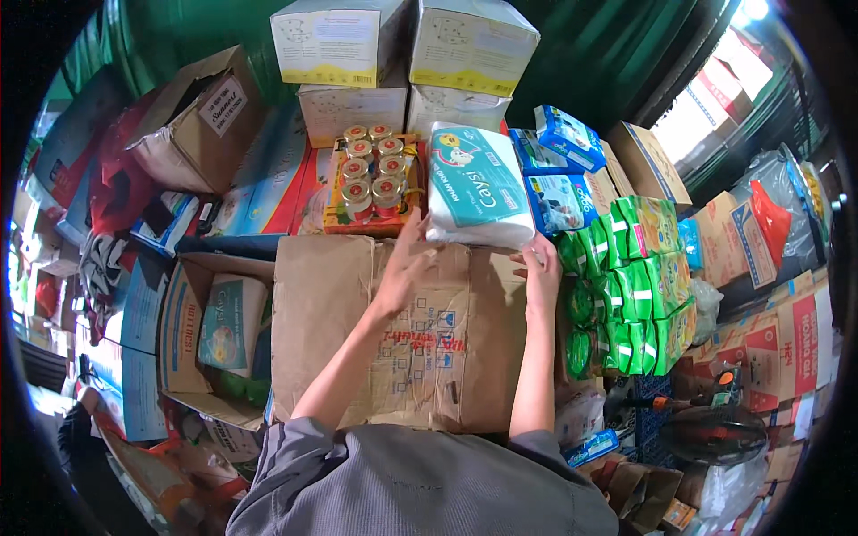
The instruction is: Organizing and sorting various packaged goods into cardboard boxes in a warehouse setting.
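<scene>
A white and teal soft pack of dry wipes [479, 183] stands beyond the flattened cardboard, tilted slightly, between jars and blue packs. My left hand [407, 272] is over the cardboard near the pack's lower left corner, fingers spread and holding nothing. At the lower right corner, my right hand [541, 268] has loosely bent fingers, with the thumb apart from them; its fingertips are at the pack's edge. Below both forearms lies a brown cardboard box [322, 330] with worn tape and red and blue print.
Gold-lidded jars [374, 170] stand in an orange tray at left. White boxes [474, 45] are stacked behind. Blue packs [572, 138] and green packets [626, 286] crowd the right. An open carton [183, 357] at left holds a similar teal pack [234, 323]. Another person's hand [88, 399] shows far left.
</scene>
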The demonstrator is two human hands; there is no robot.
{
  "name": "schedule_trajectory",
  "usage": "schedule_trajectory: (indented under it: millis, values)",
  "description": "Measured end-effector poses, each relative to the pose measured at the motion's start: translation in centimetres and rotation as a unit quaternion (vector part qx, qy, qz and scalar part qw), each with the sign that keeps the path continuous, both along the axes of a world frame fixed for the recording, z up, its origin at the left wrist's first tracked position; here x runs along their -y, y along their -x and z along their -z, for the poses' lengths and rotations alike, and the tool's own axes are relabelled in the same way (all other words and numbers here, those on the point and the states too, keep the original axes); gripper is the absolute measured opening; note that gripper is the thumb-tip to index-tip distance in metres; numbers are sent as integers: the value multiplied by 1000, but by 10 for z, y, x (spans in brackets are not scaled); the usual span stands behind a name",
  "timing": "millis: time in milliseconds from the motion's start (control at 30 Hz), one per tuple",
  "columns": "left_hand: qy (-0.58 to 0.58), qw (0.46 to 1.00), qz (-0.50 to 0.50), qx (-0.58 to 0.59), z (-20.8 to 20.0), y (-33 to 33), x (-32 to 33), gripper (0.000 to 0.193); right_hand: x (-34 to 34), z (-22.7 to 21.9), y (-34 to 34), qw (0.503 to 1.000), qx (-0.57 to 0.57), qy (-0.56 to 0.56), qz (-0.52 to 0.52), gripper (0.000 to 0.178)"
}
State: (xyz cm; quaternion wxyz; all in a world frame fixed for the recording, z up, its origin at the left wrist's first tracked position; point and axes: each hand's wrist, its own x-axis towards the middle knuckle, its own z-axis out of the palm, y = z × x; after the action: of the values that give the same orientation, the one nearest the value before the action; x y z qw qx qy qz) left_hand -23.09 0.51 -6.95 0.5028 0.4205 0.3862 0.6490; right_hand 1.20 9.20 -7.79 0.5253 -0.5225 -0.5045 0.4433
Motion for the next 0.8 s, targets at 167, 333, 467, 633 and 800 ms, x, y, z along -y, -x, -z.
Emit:
schedule_trajectory:
  millis: [167, 333, 467, 633, 800]
  values:
    - [56, 995, -85, 21, 1, 13, 38, 67, 29, 13, -12, 997, -10, -3, 78, 23]
    - [189, 976, -102, -22, 10, -2, 73, 51, 86, 17, -16, 957, -237, 162, 30, 44]
    - [167, 985, -32, -44, 12, 1, 87, 48, 111, 1, -44, 961, -156, 188, -127, 50]
    - [183, 983, 15, -18, 10, 3, 108, 64, 119, 0, -56, 943, -106, 150, -279, 69]
    - [145, 986, 42, -70, -1, 25, 140, 83, 119, 4, -63, 891, -40, 205, -402, 82]
